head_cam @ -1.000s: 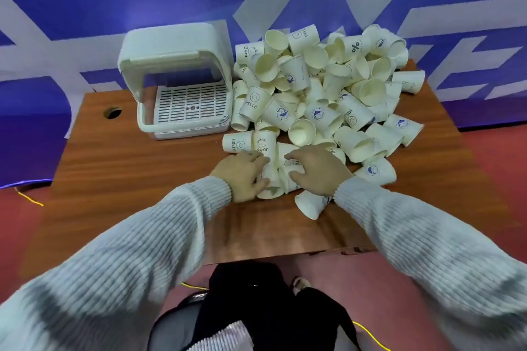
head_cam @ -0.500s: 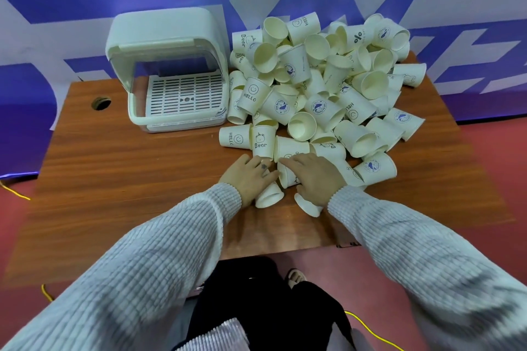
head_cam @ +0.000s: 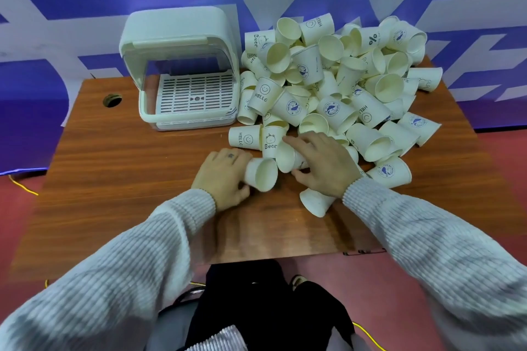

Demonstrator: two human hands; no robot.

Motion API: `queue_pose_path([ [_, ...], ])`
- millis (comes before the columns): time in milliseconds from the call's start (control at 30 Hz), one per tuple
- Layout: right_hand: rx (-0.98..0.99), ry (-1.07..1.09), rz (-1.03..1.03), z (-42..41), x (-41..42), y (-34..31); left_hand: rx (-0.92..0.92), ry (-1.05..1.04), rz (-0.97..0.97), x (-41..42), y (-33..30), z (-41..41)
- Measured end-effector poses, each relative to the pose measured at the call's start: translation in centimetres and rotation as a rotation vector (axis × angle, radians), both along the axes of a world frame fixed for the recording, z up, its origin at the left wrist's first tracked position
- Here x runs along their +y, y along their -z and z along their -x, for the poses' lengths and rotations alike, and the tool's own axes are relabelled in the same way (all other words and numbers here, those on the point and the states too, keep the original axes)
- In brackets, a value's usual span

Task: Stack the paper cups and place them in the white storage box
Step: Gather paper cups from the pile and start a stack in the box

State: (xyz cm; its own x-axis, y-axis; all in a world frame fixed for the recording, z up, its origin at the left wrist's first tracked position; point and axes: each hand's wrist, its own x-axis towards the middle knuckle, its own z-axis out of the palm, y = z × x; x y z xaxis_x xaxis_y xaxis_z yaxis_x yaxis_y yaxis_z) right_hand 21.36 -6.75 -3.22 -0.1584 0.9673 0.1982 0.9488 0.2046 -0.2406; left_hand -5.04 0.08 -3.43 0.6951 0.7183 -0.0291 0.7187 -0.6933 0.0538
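A big heap of white paper cups [head_cam: 336, 88] covers the right half of the wooden table [head_cam: 128, 179]. The white storage box [head_cam: 182, 71] stands at the back left with its lid raised and a slotted tray inside. My left hand [head_cam: 222, 177] grips a cup [head_cam: 262, 174] lying on its side, mouth toward me. My right hand [head_cam: 322, 162] is closed on another cup [head_cam: 288, 157] at the heap's near edge, its mouth facing left. The two cups lie side by side, almost touching. A single cup [head_cam: 315, 202] lies under my right wrist.
A round cable hole [head_cam: 112, 100] is in the table's far left corner. A blue and white wall stands right behind the table. Yellow cable [head_cam: 22, 186] runs on the red floor. My dark-clothed legs are below the table's near edge.
My left hand has taken a cup and turned its mouth toward me. My right hand has closed on a second cup. The camera has tipped, shifting the view.
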Motion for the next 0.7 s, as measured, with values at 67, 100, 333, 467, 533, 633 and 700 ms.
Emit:
queue_pose_path([
  [67,0.047,0.006,-0.052,0.8,1.1,-0.7,-0.147,-0.114,-0.023,1.0,-0.4,0.6],
  [100,0.059,0.005,-0.065,1.2,1.7,-1.1,-0.213,-0.16,-0.036,1.5,-0.7,0.7],
  [333,0.065,-0.009,-0.196,3.4,7.1,-2.9,-0.511,-0.333,-0.058,6.7,-2.0,3.0],
  [467,-0.003,-0.07,-0.242,4.2,10.4,-3.0,-0.626,-0.369,-0.11,9.2,-0.5,4.7],
  [533,-0.046,-0.085,-0.22,5.0,11.8,-2.9,-0.682,-0.397,-0.133,10.3,0.4,5.1],
  [633,-0.062,-0.064,-0.252,6.0,13.2,-2.7,-0.728,-0.394,-0.186,12.2,1.8,5.8],
  [700,-0.05,-0.057,-0.296,6.9,13.4,-2.1,-0.762,-0.384,-0.227,12.9,2.7,6.4],
])
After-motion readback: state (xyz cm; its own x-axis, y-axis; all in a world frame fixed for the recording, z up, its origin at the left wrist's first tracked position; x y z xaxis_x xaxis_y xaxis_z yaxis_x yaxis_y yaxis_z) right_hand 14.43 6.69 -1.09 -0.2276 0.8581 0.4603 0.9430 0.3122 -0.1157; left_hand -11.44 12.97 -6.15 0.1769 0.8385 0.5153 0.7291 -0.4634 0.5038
